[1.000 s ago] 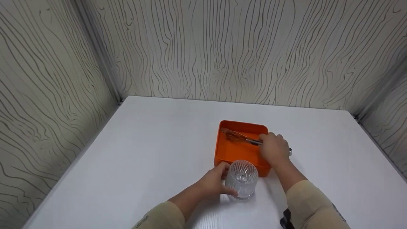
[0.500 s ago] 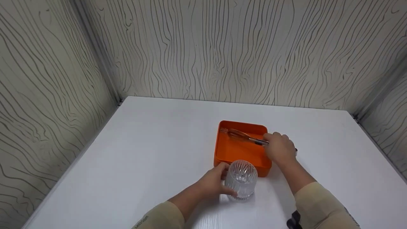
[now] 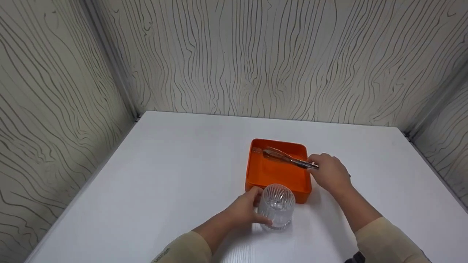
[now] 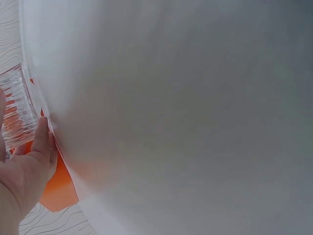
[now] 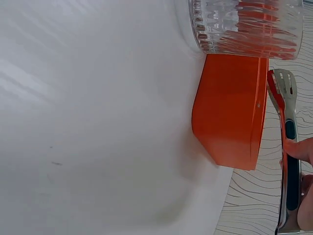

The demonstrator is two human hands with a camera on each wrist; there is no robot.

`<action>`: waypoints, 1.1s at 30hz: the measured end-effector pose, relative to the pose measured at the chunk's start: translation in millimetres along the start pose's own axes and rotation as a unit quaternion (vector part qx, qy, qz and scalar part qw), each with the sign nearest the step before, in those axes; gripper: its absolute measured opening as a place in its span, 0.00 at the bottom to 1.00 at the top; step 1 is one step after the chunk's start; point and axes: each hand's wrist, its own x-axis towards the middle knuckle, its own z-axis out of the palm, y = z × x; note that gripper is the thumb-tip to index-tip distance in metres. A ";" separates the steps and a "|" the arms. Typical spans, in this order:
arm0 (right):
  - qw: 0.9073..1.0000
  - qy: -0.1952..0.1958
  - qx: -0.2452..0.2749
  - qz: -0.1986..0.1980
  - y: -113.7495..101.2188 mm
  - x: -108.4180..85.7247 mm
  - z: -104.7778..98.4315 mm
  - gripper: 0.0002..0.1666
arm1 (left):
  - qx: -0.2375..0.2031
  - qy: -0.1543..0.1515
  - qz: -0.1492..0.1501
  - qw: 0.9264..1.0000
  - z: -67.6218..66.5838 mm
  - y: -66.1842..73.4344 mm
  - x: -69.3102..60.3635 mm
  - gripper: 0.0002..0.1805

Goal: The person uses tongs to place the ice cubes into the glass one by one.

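A ribbed clear glass (image 3: 282, 213) stands on the white table in front of an orange box (image 3: 302, 197). My left hand (image 3: 242, 209) grips it from the left, thumb on the near side and fingers behind. In the left wrist view, the same glass (image 4: 18, 110) shows at the left edge. My right hand (image 3: 331, 172) holds metal tongs (image 3: 298, 162) by the handle, at the box's right side. Their head reaches over the inside of the box. Slotted ends and dark grips of the tongs (image 5: 292, 178) appear in the right wrist view.
The white table (image 3: 175, 164) runs back to a wood-grain patterned wall (image 3: 234, 58). A similar panel (image 3: 47, 117) rises on the left. A small pale patch lies at the box's back left corner, too unclear to name.
My right hand has moved to the right, drawing the tongs the same way, so more of their handle shows. The left hand, glass and box have stayed nearly still.
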 end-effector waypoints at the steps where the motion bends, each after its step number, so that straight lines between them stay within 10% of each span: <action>1: 1.000 0.000 0.003 -0.004 1.0 -1.6 -1.0 0.09 | 0.001 0.000 0.001 1.000 0.0 0.0 -0.1 0.35; 33: 0.995 -0.042 0.077 -0.048 20.0 -77.7 -41.0 0.09 | 0.009 0.001 0.014 1.000 0.2 -0.4 -1.9 0.35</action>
